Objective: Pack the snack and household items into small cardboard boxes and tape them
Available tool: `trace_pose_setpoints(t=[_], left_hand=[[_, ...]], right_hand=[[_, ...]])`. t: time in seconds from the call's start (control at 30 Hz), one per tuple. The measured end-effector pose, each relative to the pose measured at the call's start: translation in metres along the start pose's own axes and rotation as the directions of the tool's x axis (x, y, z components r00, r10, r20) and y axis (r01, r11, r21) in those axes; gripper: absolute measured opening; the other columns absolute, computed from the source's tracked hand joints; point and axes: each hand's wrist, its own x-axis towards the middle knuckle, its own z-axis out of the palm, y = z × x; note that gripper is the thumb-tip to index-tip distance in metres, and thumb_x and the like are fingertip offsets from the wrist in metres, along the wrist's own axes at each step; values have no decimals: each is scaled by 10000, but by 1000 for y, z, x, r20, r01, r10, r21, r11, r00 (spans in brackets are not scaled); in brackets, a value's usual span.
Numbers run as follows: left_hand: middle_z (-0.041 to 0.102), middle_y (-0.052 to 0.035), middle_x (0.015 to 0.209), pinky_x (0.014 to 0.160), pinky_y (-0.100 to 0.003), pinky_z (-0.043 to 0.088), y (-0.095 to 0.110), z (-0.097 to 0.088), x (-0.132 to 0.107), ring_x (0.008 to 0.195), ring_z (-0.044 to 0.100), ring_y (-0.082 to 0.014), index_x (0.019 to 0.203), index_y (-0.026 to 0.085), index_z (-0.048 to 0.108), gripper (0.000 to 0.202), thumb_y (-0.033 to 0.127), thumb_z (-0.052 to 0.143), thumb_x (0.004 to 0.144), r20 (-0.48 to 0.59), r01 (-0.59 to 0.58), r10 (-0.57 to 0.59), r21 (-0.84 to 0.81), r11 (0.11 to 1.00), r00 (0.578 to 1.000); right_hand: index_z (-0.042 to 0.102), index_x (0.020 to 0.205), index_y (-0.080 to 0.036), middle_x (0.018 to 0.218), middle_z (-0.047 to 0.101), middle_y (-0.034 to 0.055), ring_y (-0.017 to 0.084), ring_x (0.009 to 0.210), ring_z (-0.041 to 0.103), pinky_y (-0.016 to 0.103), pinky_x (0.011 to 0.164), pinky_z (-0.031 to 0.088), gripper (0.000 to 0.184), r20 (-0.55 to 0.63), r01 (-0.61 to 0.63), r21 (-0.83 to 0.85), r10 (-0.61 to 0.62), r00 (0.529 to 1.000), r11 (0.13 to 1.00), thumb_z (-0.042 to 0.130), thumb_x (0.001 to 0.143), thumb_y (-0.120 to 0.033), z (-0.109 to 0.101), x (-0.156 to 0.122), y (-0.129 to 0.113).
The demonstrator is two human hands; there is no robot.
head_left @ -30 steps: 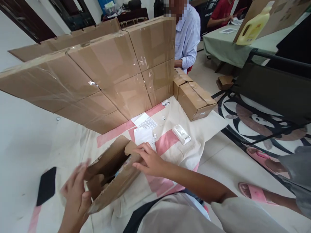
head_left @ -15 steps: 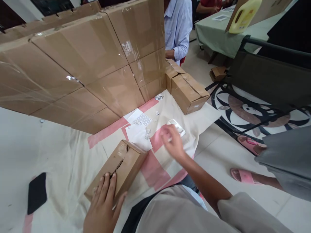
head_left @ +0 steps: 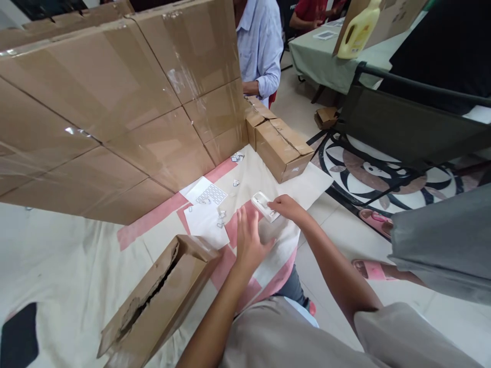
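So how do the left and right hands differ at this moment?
The right hand pinches one end of the small white device; the left hand holds nothing. The right hand's fingers are curled in a grip; the left hand's are spread, palm down. Both are over the cream cloth, close to the device.

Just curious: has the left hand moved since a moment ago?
Yes. The left hand moved off the small cardboard box, forward toward the white device.

The wall (head_left: pixel 115 117) blocks straight ahead of both hands. A carton (head_left: pixel 161 301) crowds the left hand (head_left: pixel 249 240) on its near-left side. The right hand (head_left: pixel 286 207), gripping a dispenser (head_left: pixel 264 206), fills its right. A box (head_left: pixel 282 148) stands beyond, bare cloth (head_left: pixel 264 176) between.
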Motion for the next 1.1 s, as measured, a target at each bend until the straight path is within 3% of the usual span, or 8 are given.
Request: trace_pose_setpoints(t=[0.1,0.2,0.3,0.47,0.67,0.93,1.1], left_hand=[[119,-337,1676,1145,-660,403,-11,49,45,1556,218,-490,1589,136,166,1157,462,858,721,39,54,-50,-97,994,998],[277,-341,1605,1118,-610,448,-20,65,64,1493,350,-480,1553,104,234,1141,416,876,663,3,63,-63,-132,989,998],[402,-313,1508,1142,-599,412,-23,68,63,1439,419,-461,1520,78,288,1038,448,817,707,-24,54,-57,-122,991,998],[412,-285,1499,1131,-591,412,-22,65,62,1408,441,-444,1511,131,291,1046,407,844,667,-21,50,-53,-109,993,998],[437,-271,1483,1136,-558,407,-20,60,65,1386,454,-434,1525,131,276,1099,477,857,659,2,45,-45,-67,997,999],[443,-247,1479,1136,-517,410,-22,59,64,1384,460,-409,1535,143,302,1083,484,861,672,3,33,-33,-61,998,999],[448,-258,1482,1135,-534,410,-22,59,65,1378,462,-423,1531,132,337,1065,470,868,672,-2,62,-62,-57,996,998]], right_hand=[[480,531,-189,505,395,-46,100,533,375,269,521,257,357,41,-13,-19,13,999,1000,673,776,-364,-3,1,-6],[464,533,-192,517,398,-45,99,536,375,266,516,257,352,44,-21,2,21,999,1000,666,775,-347,-8,0,-12],[476,580,-194,552,397,-47,101,560,381,259,520,265,337,27,-16,57,15,1000,998,624,808,-393,-10,-5,-13],[463,591,-206,550,360,-51,105,554,362,264,503,250,341,15,-62,103,61,998,993,609,777,-451,-7,-26,4],[352,593,-225,569,297,-59,96,550,304,257,509,244,376,22,-77,139,74,997,987,535,792,-488,-2,-61,35],[427,518,-200,517,406,-25,115,553,371,273,539,235,346,-8,-105,-45,104,994,993,600,787,-332,11,-31,57],[388,503,-206,519,382,-20,115,548,329,284,539,210,328,-72,-90,-109,82,994,990,598,754,-218,14,-38,55]])
